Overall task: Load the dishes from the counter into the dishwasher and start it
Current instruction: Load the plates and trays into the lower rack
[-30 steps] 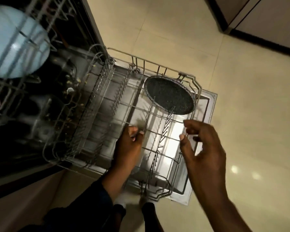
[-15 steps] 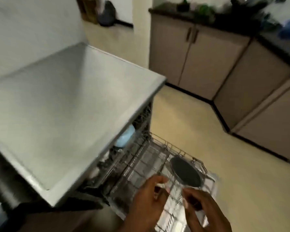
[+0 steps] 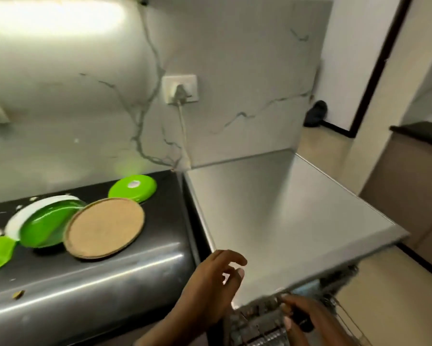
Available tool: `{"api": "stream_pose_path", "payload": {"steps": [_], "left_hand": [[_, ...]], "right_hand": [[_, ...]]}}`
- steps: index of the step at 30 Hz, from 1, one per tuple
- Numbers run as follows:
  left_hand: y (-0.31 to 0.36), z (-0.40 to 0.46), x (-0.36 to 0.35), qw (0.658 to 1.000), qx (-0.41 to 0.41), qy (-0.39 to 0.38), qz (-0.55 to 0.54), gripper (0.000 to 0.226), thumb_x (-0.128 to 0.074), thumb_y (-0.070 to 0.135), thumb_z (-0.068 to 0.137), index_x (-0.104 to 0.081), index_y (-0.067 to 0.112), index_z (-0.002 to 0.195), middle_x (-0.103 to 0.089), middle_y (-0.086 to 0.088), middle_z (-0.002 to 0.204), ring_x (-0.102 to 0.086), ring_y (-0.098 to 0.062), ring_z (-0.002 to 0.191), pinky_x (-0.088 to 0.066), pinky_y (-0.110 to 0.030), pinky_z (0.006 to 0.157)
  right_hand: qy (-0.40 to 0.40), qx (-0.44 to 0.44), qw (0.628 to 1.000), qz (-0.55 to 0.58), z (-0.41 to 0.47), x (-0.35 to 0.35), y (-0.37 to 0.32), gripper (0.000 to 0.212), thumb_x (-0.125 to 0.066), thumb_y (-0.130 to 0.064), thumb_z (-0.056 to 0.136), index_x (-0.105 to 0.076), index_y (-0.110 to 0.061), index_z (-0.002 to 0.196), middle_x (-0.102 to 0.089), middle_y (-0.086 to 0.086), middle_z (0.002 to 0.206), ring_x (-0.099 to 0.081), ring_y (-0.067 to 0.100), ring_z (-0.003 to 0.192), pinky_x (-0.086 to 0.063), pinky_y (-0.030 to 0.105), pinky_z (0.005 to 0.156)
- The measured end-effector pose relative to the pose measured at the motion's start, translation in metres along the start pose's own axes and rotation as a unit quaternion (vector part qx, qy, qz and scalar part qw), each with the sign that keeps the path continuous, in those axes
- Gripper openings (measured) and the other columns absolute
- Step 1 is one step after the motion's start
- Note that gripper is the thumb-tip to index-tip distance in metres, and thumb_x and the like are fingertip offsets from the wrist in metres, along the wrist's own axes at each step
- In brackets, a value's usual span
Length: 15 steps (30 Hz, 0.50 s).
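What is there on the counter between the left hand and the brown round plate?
In the head view, nothing: only bare dark counter lies between the left hand and the brown round plate.

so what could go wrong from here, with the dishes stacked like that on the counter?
1. The brown plate leans on the green plate, which overlaps a white plate; pulling one out could drag or tip the others.
2. The brown plate sits close to the rounded front edge of the dark counter and may slide off if nudged.
3. The left hand is empty and reaching; the frame is blurred, so a hasty grip could slip.
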State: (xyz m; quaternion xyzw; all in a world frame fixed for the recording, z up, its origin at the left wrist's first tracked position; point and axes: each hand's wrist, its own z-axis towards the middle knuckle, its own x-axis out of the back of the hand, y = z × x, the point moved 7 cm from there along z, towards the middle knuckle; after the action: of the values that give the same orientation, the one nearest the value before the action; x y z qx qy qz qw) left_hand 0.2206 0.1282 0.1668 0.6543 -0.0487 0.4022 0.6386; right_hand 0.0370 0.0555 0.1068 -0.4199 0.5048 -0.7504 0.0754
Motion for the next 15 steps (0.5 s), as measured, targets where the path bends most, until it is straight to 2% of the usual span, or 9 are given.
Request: {"api": "stream_pose_path", "payload": {"steps": [1, 3, 5, 7, 12, 15], "left_hand": [[-0.006, -0.001, 0.013, 1.000, 0.007, 0.007, 0.008, 0.014, -0.056, 0.030, 0.093, -0.060, 0.039, 0.101, -0.059, 0.017, 0.099, -0.060, 0.002, 0.084, -0.046, -0.013, 0.072], [-0.029, 0.000, 0.042, 0.999, 0.020, 0.046, 0.007, 0.012, -0.057, 0.030, 0.091, -0.061, 0.038, 0.100, -0.059, 0.015, 0.099, -0.061, -0.001, 0.084, -0.051, -0.021, 0.077], [-0.062, 0.002, 0.068, 0.994, 0.038, 0.098, -0.017, 0.011, -0.057, 0.030, 0.088, -0.062, 0.036, 0.097, -0.061, 0.012, 0.097, -0.061, -0.002, 0.083, -0.052, -0.023, 0.076], [-0.092, 0.001, 0.095, 0.988, 0.071, 0.132, -0.029, 0.010, -0.058, 0.028, 0.089, -0.062, 0.035, 0.096, -0.062, 0.012, 0.094, -0.060, -0.001, 0.080, -0.050, -0.021, 0.071], [-0.136, 0.002, 0.180, 0.977, 0.100, 0.182, -0.057, 0.012, -0.059, 0.021, 0.092, -0.064, 0.027, 0.101, -0.065, 0.011, 0.100, -0.060, 0.003, 0.085, -0.042, -0.006, 0.068], [-0.178, 0.000, 0.234, 0.970, 0.118, 0.205, -0.055, 0.015, -0.057, 0.024, 0.093, -0.062, 0.028, 0.106, -0.062, 0.017, 0.108, -0.057, 0.010, 0.089, -0.042, -0.004, 0.066]], "right_hand": [[0.019, -0.002, 0.999, 0.036, 0.020, -0.003, -0.007, 0.026, -0.090, -0.039, 0.057, -0.073, -0.041, 0.077, -0.070, -0.021, 0.079, -0.069, 0.019, 0.092, -0.049, 0.011, 0.072], [0.042, 0.050, 0.998, 0.008, 0.042, -0.013, -0.042, 0.020, -0.076, -0.030, 0.076, -0.069, -0.044, 0.090, -0.069, -0.023, 0.086, -0.067, 0.001, 0.081, -0.047, 0.008, 0.067], [0.036, 0.098, 0.994, -0.031, 0.058, -0.034, -0.086, 0.026, -0.066, -0.026, 0.078, -0.064, -0.043, 0.097, -0.067, -0.022, 0.089, -0.062, -0.004, 0.075, -0.043, 0.003, 0.066], [0.040, 0.155, 0.986, -0.042, 0.076, -0.062, -0.107, 0.028, -0.065, -0.027, 0.078, -0.062, -0.043, 0.100, -0.067, -0.019, 0.090, -0.060, -0.002, 0.078, -0.040, 0.002, 0.070], [-0.060, 0.137, 0.988, -0.023, 0.125, -0.144, -0.149, 0.047, -0.078, -0.022, 0.077, -0.057, -0.050, 0.107, -0.065, -0.022, 0.098, -0.061, -0.001, 0.092, -0.043, 0.006, 0.077], [-0.079, 0.167, 0.982, -0.047, 0.153, -0.202, -0.178, 0.043, -0.079, -0.028, 0.077, -0.059, -0.045, 0.111, -0.062, -0.023, 0.103, -0.061, -0.002, 0.095, -0.043, 0.006, 0.080]]}}
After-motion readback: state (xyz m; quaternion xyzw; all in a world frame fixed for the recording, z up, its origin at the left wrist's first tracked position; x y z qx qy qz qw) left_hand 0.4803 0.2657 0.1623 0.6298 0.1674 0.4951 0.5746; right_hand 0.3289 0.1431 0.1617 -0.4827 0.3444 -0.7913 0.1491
